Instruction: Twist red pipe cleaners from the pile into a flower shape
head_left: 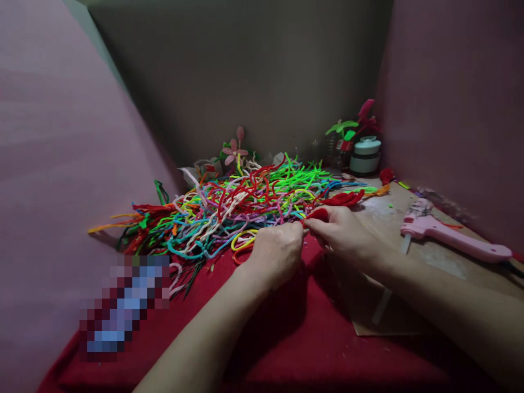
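A big heap of pipe cleaners (245, 202) in many colours lies on the red cloth (286, 338) in front of me. My left hand (276, 254) and my right hand (341, 232) meet at the heap's near edge, fingers curled. Together they pinch a red pipe cleaner piece (317, 214) between their fingertips. A longer red fuzzy piece (344, 198) lies just behind my right hand.
A pink glue gun (450, 237) lies on a brown board (409, 262) at the right. At the back stand a pink pipe-cleaner flower (234, 148), a small lidded jar (365, 154) and green and red craft pieces (352, 128). Walls close in on both sides.
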